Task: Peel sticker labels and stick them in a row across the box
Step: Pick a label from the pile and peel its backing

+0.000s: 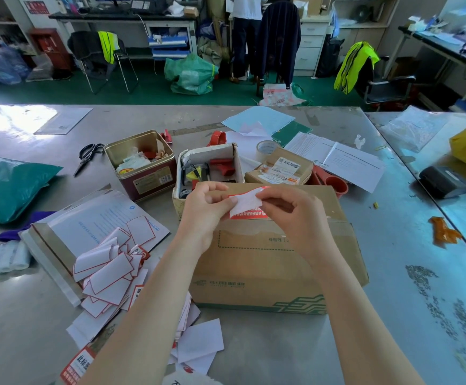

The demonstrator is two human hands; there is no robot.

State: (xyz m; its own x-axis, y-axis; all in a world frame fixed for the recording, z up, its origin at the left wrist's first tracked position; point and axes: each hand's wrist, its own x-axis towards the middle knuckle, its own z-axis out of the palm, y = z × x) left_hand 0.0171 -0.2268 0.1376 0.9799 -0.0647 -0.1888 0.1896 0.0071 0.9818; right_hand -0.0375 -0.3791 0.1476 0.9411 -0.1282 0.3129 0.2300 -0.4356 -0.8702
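A brown cardboard box (270, 262) with green print lies flat on the table in front of me. Above its far half I hold a red-and-white sticker label (247, 204) between both hands. My left hand (206, 207) pinches its left edge, and my right hand (290, 209) pinches its upper right corner, where the white backing curls away from the red part. A heap of peeled white backings with red borders (109, 270) lies left of the box, with more labels (79, 365) near the front edge.
Behind the box stand an open tin (143, 165), a small open carton of tools (209, 168) and a labelled parcel (281, 170). Scissors (87, 157), tape rolls, papers, a teal bag (6, 187) and a black device (443, 182) lie around. A person stands at the far desks.
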